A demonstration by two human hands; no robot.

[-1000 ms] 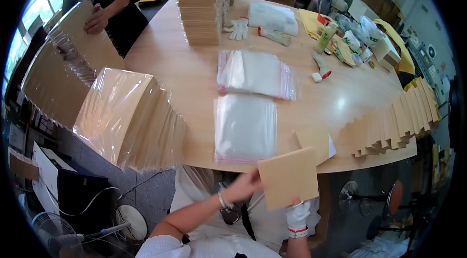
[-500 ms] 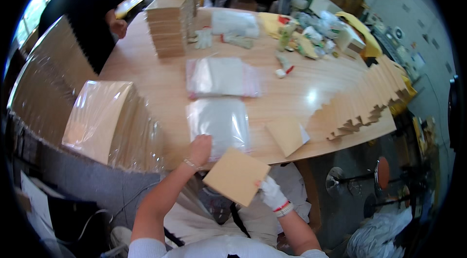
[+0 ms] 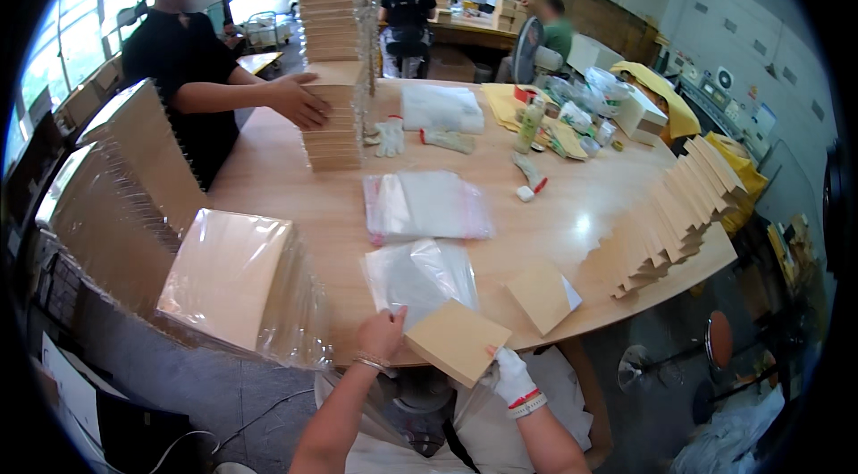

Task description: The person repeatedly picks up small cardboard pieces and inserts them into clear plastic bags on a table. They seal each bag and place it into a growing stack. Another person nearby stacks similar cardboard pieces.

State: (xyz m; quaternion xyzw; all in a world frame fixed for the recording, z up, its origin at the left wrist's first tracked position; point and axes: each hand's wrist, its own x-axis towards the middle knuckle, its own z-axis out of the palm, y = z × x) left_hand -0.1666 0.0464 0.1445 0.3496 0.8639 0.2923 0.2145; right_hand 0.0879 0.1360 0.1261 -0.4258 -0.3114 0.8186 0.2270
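My right hand [image 3: 511, 374], in a white glove with bare fingertips showing, grips the right corner of a flat square tan cardboard box [image 3: 458, 342]. The box is held tilted at the table's near edge. Just left of it, my bare left hand [image 3: 382, 334] pinches the near edge of a clear plastic bag [image 3: 424, 282]. That bag lies on top of a small pile, its film wrinkled and partly lifted. The box's left corner is close to the bag's near edge. Beyond lies another pile of clear bags [image 3: 427, 206] with pinkish edges.
Film-wrapped box stacks [image 3: 228, 273] stand at left, with a tall stack [image 3: 335, 108] behind. A co-worker's hand [image 3: 299, 101] touches the tall stack. A tan box [image 3: 542, 295] and a leaning row of boxes [image 3: 666, 224] are at right. Gloves [image 3: 390, 136] and clutter [image 3: 572, 121] lie farther back.
My left hand has drawn up the bag's near edge, and the film is now wrinkled. The box has come closer to the bag. A co-worker has reached to the tall stack. The view has tilted up.
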